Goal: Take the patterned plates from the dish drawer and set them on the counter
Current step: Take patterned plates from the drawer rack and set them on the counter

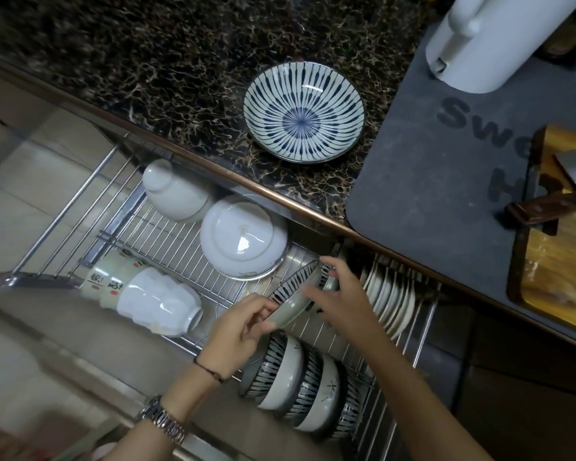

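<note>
I am holding a patterned plate tilted on edge just above the wire rack of the open dish drawer, with both hands on it: my left hand is pinching its near rim, fingers curled closed on the edge, and my right hand is gripping its far-right side, fingers wrapped over the rim. Another patterned plate, blue rays on white, is lying flat on the dark marbled tabletop, well apart from the drawer edge. Just right of my right hand, a row of small pale dishes is standing upright in the rack. Nearer to me, striped bowls are sitting nested on their sides. To the left, white bowls are resting upside down, and cups are lying on their sides. At far right on the tabletop, a grey mat is carrying a white kettle and a wooden cutting board with a knife.
</note>
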Demonstrator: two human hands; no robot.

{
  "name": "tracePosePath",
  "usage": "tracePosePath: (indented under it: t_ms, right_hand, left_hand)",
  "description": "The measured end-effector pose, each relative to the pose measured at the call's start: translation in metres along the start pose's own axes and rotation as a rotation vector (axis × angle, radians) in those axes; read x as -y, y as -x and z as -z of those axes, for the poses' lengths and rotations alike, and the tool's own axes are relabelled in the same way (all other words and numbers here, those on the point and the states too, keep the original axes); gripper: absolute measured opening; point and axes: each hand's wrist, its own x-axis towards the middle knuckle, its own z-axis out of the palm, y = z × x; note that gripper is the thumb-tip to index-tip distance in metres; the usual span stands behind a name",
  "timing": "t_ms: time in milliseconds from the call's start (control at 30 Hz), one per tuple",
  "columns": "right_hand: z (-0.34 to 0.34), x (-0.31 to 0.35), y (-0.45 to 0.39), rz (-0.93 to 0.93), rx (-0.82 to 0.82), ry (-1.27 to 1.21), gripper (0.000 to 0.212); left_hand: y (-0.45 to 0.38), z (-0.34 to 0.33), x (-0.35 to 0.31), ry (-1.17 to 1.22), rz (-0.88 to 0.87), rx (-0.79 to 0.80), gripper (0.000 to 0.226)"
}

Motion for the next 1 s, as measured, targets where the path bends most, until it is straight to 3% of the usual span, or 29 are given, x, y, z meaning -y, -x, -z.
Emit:
tracePosePath:
  t_ms: [200, 333, 500, 567, 700, 800, 1000]
  right_hand:
    - [-0.025, 0.009, 0.009, -0.085, 0.018, -0.02, 0.062]
    - [-0.037, 0.014, 0.014, -0.144, -0.023, -0.157, 0.054]
    - [-0.037, 0.027, 0.027, -0.11, -0.042, -0.251, 0.055]
    - [-0.032, 0.031, 0.035, -0.101, -0.004, -0.293, 0.053]
    - [-0.021, 0.036, 0.049, -0.053, 0.103, -0.335, 0.047]
    - [-0.011, 0.041, 0.059, -0.008, 0.169, -0.353, 0.047]
    - [0.015, 0.052, 0.07, 0.069, 0.27, -0.446, 0.053]
  left_hand:
    - [0.027, 0.016, -0.009, -0.053, -0.046, -0.047, 0.012]
    - [0.036, 0.022, -0.01, -0.029, -0.036, -0.053, 0.026]
    - [0.046, 0.03, -0.011, 0.001, -0.042, -0.031, 0.023]
    - [0.051, 0.036, -0.014, 0.06, 0.005, -0.062, 0.021]
    - [0.055, 0.054, -0.014, 0.149, 0.21, -0.281, 0.02]
    - [0.053, 0.068, -0.016, 0.21, 0.394, -0.289, 0.03]
    - [0.057, 0.081, -0.041, 0.29, 0.355, -0.271, 0.039]
